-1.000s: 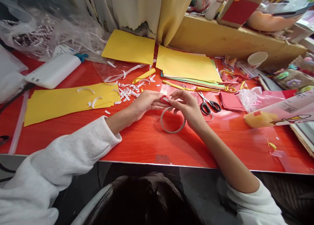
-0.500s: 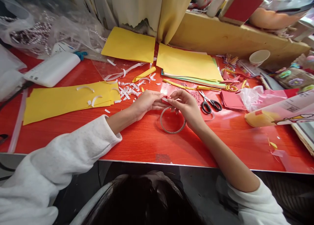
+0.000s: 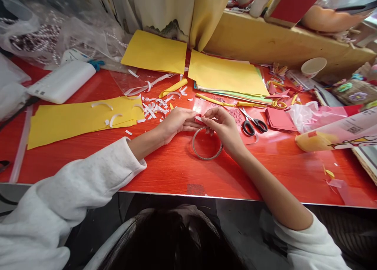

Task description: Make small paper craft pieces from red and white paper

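1. Red is the colour of the shiny table (image 3: 176, 169), and the person sits at its front edge in white sleeves.
2. The left hand (image 3: 175, 122) and the right hand (image 3: 225, 128) meet over the middle of the table.
3. Between them is a small paper piece (image 3: 199, 119), red with a white strip on it. The fingertips of both hands are pinched together on it, one hand at each end.
4. The small paper piece is a little above the table surface, just behind a tape ring (image 3: 207, 159) that lies flat on the table.
5. The right hand is over the far right part of the tape ring; I cannot tell if it touches it.
6. Black scissors (image 3: 250, 125) lie just to the right of the right hand.
7. White paper scraps (image 3: 153, 109) are scattered behind the left hand, partly on a yellow sheet (image 3: 76, 120).
8. A stack of yellow paper (image 3: 225, 76) lies further back, and a paper cup (image 3: 313, 67) stands far to the right.
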The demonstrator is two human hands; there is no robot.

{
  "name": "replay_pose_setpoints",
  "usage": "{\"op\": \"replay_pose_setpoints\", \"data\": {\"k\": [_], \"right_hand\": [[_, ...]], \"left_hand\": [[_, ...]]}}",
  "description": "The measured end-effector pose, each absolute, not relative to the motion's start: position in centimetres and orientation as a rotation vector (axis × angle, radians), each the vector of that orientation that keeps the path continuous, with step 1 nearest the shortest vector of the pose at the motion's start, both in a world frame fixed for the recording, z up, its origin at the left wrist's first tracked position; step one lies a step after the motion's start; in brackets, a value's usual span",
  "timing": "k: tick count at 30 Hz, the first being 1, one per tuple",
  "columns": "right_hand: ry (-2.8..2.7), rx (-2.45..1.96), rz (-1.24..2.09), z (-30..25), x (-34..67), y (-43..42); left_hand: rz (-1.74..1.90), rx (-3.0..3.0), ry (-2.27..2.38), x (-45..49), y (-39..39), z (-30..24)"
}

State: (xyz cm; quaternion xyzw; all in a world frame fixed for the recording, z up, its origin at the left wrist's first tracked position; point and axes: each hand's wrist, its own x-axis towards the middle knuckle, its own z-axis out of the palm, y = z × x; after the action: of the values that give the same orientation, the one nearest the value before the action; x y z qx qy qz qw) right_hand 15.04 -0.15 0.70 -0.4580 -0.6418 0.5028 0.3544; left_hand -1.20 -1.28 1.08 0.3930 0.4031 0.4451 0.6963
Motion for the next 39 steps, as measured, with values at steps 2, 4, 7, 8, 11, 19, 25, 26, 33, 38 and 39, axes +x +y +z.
{"op": "replay_pose_setpoints", "data": {"k": [2, 4, 7, 8, 11, 19, 25, 26, 33, 38, 39], "right_hand": [[-1.652, -1.169, 1.308, 0.6, 15.0, -0.1], [-1.634, -1.143, 1.323, 0.6, 15.0, -0.1], [-1.623, -1.139, 1.336, 0.6, 15.0, -0.1], [-1.629, -1.149, 1.333, 0.6, 15.0, -0.1], [-1.652, -1.167, 1.320, 0.4, 15.1, -0.1], [-1.668, -1.183, 1.329, 0.5, 15.1, 0.1], [-1.593, -1.165, 1.449, 1.2, 15.4, 0.4], [-1.590, -1.173, 1.454, 1.3, 15.5, 0.4], [-1.593, -1.306, 1.401, 2.1, 15.8, 0.5], [-1.712, -1.417, 1.382, 2.5, 16.4, 0.7], [-1.746, -1.440, 1.357, 2.6, 16.5, 0.7]], "left_hand": [[0.996, 0.871, 0.895, -1.2, -1.3, 1.1], [1.000, 0.865, 0.889, -1.2, -1.3, 1.1], [1.001, 0.878, 0.873, -1.3, -1.3, 0.9], [0.997, 0.887, 0.869, -1.3, -1.3, 0.8], [0.982, 0.926, 0.866, -1.4, -1.3, 0.6], [0.984, 1.029, 0.972, -1.1, -1.5, 0.7], [1.020, 1.073, 1.043, -1.3, -1.1, 0.8], [1.026, 1.084, 1.030, -1.4, -1.0, 0.7], [1.064, 1.101, 0.978, -2.1, -0.5, 0.3], [1.056, 1.100, 0.995, -2.4, -0.2, 0.5], [1.045, 1.099, 0.994, -2.4, -0.2, 0.6]]}}
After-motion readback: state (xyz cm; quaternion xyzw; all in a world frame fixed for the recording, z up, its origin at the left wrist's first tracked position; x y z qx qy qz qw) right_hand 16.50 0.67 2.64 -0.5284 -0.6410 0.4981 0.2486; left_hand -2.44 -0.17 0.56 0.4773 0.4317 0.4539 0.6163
